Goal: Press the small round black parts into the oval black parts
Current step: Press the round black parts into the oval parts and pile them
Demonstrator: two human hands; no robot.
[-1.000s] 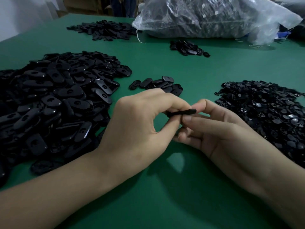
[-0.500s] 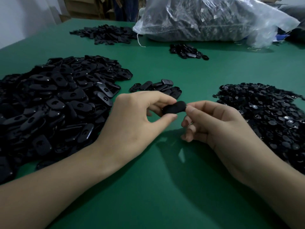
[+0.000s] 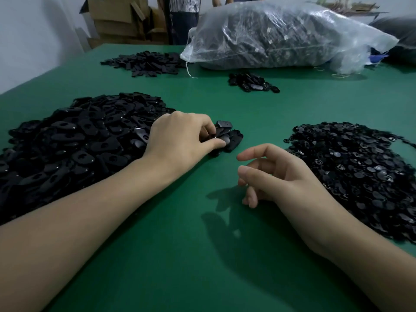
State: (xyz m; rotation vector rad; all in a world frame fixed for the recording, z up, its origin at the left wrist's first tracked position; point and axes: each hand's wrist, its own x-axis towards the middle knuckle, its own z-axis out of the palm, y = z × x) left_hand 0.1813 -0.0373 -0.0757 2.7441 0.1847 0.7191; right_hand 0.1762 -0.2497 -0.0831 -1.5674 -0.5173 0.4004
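A big heap of oval black parts [image 3: 74, 140] covers the green table [image 3: 180, 255] at the left. A wide heap of small round black parts [image 3: 360, 167] lies at the right. Between them sits a small pile of oval parts [image 3: 231, 136]. My left hand [image 3: 182, 138] reaches onto that small pile, its thumb and curled fingers on an oval part [image 3: 221, 138] there. My right hand [image 3: 276, 176] hovers just above the table beside the round parts, fingers loosely curled and holding nothing.
A large clear plastic bag [image 3: 281, 39] full of dark parts lies at the back. Near it are a flat spread of black pieces [image 3: 146, 63] and a small cluster of shiny parts [image 3: 252, 82]. Cardboard boxes [image 3: 119, 19] stand behind the table.
Both hands held one oval part together above the table. My left hand has since carried it forward to the small pile, and my right hand let go and drew back.
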